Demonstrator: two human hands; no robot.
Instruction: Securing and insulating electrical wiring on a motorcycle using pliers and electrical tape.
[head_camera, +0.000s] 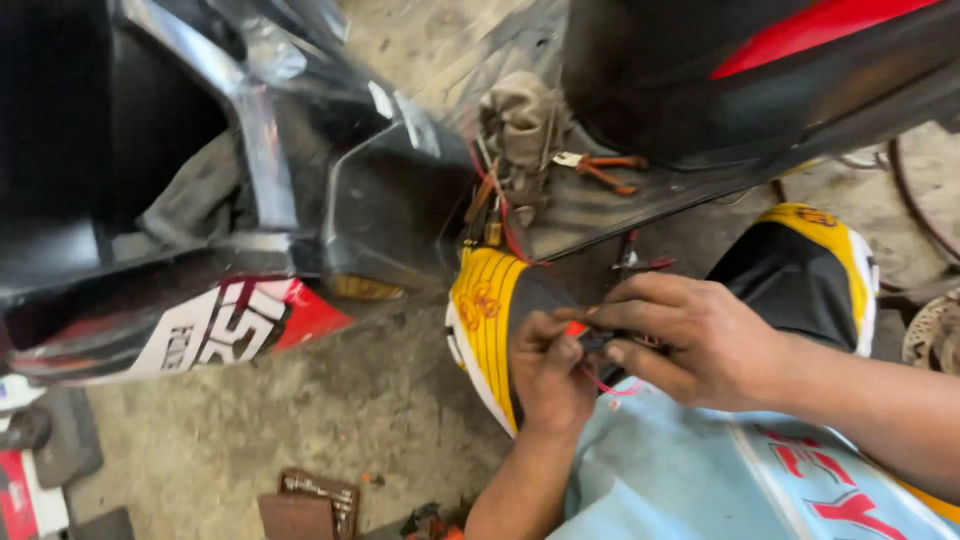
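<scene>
While the head camera looks down, two hands meet over the person's knee. The left hand (550, 370) has its fingers (545, 328) closed, pinching a thin red wire (612, 388) with a small red bit at its tip. The right hand (700, 340) has its fingers (625, 295) curled shut on the same wire, touching the left hand. The wire loops just under both hands. Behind them, a bunch of wires (500, 205) hangs from a black scooter body (300, 200). Orange pliers (610, 172) lie on the scooter's footboard, well apart from the hands. A brown tool box (315, 500) sits on the concrete floor (300, 420).
</scene>
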